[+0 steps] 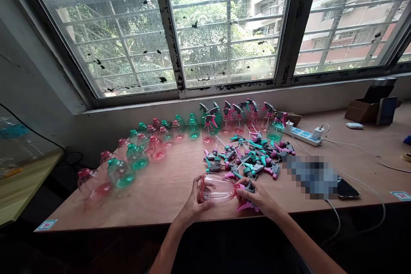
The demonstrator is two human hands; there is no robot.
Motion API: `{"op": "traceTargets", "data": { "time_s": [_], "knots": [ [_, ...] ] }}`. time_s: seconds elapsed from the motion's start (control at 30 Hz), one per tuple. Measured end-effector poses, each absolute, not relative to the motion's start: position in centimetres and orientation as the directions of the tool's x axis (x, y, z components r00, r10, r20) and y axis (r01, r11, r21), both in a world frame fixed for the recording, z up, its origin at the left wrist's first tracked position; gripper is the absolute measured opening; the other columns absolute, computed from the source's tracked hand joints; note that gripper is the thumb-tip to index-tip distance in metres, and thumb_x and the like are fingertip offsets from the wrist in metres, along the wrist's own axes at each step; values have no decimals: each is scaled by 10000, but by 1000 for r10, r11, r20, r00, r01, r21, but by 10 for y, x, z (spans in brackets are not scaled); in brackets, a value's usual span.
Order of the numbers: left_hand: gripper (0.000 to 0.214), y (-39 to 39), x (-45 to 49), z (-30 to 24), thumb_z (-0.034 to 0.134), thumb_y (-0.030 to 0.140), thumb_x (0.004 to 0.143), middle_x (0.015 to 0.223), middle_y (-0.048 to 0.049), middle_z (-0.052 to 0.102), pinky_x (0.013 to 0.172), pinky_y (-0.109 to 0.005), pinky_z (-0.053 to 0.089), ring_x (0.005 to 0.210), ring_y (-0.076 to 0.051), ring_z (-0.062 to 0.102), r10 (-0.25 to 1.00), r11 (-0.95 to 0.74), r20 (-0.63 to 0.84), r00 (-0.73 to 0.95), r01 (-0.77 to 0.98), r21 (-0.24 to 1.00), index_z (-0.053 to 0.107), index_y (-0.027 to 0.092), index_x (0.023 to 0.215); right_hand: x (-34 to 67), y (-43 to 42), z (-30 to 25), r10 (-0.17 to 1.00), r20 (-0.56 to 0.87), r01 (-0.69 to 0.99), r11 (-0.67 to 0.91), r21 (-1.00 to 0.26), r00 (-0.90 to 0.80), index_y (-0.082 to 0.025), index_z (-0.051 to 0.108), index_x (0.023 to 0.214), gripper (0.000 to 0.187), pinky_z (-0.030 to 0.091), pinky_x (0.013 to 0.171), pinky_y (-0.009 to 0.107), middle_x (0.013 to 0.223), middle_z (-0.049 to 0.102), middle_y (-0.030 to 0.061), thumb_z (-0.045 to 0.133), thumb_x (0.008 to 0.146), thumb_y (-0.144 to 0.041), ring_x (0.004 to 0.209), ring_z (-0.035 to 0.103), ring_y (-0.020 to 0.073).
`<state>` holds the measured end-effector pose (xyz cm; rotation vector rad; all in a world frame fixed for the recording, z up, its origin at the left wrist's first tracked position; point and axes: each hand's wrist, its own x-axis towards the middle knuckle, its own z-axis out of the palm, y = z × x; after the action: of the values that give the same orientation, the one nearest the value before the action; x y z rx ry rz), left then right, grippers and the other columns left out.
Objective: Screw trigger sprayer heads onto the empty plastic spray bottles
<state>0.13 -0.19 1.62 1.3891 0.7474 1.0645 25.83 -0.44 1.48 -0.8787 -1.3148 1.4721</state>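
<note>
Assembly of trigger sprayers at a pale wood-toned tabletop (154,201). The step in hand appears to be joining a grey-and-pink plastic trigger head (249,186) to a rounded, transparent pink plastic bottle (220,188). The bottle lies sideways above the tabletop's near edge, its neck toward the right. The next move probably calls for turning the collar while the base is kept from rotating. The left hand (196,203), partly open, curls its fingers and thumb around the base. The right hand (259,199) is nearly closed, its thumb and fingers pinching at the collar; whether the thread is engaged cannot be told. Beyond lies a heap of loose teal, pink and grey trigger heads (255,154); headless green and pink bottles (156,147) stand to the left, bottles fitted with heads (238,123) behind.
</note>
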Motion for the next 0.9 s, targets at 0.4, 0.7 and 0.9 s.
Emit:
{"op": "traceTargets", "data": {
  "time_s": [0.4,0.7,0.9],
  "knots": [
    [1012,-1,0,12,848,316,737,1237,-62,570,953,-342,434,1134,-237,536,887,-189,208,413,-87,978,237,360,1543,258,4,3,968,64,-274,-5,-962,-242,-211,618,862,402,481,542,277,655,692,-19,805,740,-545,559,645,169],
    [1034,-9,5,18,814,336,786,1353,-139,576,1099,-506,400,1298,-338,532,898,-187,181,402,-24,982,148,295,1576,256,-1,12,969,58,-280,-13,-960,-241,-214,610,868,453,498,551,292,631,678,-23,859,672,-538,559,633,175],
    [1014,-7,6,13,805,278,786,1635,-112,269,1206,-530,238,1417,-350,407,897,-274,251,364,14,961,164,354,1568,257,0,8,971,73,-266,9,-964,-229,-204,615,836,420,495,548,287,637,680,-14,806,735,-564,544,641,169]
  ]
}}
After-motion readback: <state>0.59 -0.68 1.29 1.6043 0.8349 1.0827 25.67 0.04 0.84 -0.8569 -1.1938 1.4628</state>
